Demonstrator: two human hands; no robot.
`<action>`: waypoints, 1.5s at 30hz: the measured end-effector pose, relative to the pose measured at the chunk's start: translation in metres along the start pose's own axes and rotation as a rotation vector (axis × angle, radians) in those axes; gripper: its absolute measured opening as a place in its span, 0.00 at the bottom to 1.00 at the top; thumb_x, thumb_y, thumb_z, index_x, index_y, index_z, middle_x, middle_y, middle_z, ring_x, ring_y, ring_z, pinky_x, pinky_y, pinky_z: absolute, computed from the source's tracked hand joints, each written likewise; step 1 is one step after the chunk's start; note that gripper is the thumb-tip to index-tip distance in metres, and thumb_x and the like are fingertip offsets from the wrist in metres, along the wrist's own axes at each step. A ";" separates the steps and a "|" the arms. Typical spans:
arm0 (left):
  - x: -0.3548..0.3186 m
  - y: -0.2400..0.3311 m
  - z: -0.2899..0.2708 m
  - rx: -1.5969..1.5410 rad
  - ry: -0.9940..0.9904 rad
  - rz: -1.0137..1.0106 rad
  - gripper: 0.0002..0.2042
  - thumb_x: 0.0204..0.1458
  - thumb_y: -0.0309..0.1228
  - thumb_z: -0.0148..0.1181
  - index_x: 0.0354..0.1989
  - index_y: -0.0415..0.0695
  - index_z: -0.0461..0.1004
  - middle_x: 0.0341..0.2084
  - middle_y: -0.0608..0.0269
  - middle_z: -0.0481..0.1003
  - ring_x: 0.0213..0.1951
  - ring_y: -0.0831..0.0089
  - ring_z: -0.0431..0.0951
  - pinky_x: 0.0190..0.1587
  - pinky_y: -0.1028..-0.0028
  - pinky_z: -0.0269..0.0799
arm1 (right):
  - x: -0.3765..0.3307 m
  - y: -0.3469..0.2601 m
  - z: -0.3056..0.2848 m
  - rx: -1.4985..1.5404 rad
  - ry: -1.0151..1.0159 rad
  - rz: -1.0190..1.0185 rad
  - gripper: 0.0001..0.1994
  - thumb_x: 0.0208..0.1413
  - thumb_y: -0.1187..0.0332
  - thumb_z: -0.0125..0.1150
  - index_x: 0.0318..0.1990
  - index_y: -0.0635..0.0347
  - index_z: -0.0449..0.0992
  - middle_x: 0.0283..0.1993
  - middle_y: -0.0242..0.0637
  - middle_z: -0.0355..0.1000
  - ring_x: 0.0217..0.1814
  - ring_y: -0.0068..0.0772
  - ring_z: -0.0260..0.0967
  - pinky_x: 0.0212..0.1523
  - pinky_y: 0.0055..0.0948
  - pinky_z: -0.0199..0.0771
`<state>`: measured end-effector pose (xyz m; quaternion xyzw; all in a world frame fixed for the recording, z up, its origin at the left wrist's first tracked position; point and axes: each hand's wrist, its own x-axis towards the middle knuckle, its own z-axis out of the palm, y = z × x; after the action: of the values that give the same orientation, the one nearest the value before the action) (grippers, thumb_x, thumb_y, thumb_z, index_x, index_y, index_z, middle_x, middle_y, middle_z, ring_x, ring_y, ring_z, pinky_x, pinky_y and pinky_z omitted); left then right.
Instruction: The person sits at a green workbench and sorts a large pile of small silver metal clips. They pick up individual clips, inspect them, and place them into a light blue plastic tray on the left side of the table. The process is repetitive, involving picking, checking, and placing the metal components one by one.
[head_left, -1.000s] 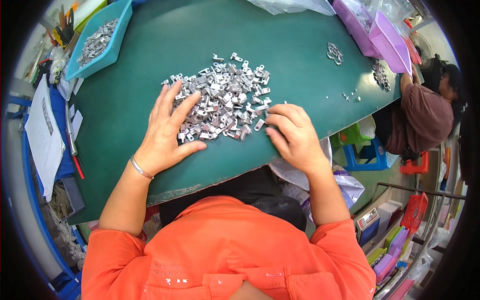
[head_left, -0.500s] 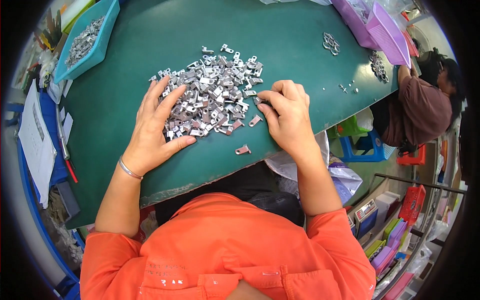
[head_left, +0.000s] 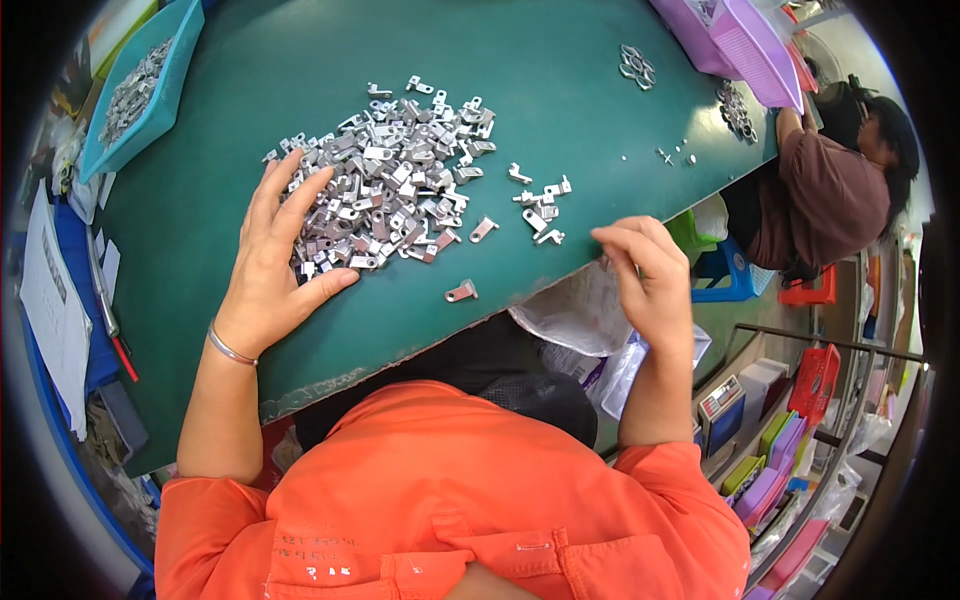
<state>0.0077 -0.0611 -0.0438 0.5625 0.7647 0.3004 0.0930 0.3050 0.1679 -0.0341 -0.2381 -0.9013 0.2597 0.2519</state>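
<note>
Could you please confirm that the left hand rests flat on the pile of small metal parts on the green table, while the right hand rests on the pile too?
Not quite. In the head view the left hand does rest on the pile of metal parts on the green table, but the right hand is off the pile, raised at the table's near edge with its fingers pinched together.

Pile of metal parts on table; tray far left; bins far right.

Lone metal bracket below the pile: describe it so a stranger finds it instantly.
On the green table, find the big pile of metal brackets by the left hand. Towards the near edge lies the lone metal bracket, touching no others.
</note>
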 end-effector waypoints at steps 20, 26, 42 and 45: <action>0.000 -0.003 -0.002 0.046 -0.012 0.008 0.43 0.38 0.44 0.75 0.66 0.48 0.62 0.69 0.49 0.54 0.70 0.49 0.53 0.69 0.56 0.53 | 0.012 -0.010 0.042 0.018 0.062 -0.131 0.10 0.39 0.75 0.68 0.32 0.61 0.76 0.37 0.38 0.72 0.39 0.43 0.68 0.39 0.36 0.70; 0.001 -0.001 -0.003 0.053 -0.014 0.002 0.43 0.39 0.44 0.74 0.66 0.49 0.62 0.69 0.49 0.54 0.70 0.47 0.53 0.69 0.55 0.53 | 0.019 -0.011 0.043 0.019 0.139 -0.067 0.12 0.42 0.75 0.67 0.37 0.61 0.77 0.38 0.40 0.72 0.40 0.45 0.69 0.43 0.38 0.71; 0.001 -0.001 -0.003 0.053 -0.020 0.013 0.42 0.40 0.45 0.73 0.66 0.48 0.62 0.69 0.49 0.54 0.70 0.47 0.52 0.69 0.55 0.53 | 0.034 -0.015 0.054 -0.104 0.137 0.023 0.09 0.47 0.72 0.68 0.36 0.61 0.78 0.34 0.40 0.72 0.39 0.44 0.70 0.41 0.38 0.71; 0.000 -0.004 -0.004 0.055 -0.019 0.014 0.42 0.40 0.44 0.73 0.66 0.48 0.62 0.69 0.49 0.54 0.70 0.47 0.52 0.69 0.55 0.52 | 0.035 -0.010 0.056 -0.113 0.196 -0.037 0.08 0.48 0.73 0.68 0.35 0.62 0.77 0.35 0.41 0.73 0.40 0.45 0.71 0.42 0.38 0.71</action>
<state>0.0026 -0.0634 -0.0430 0.5732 0.7677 0.2744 0.0825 0.2431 0.1602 -0.0577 -0.2596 -0.8899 0.1792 0.3297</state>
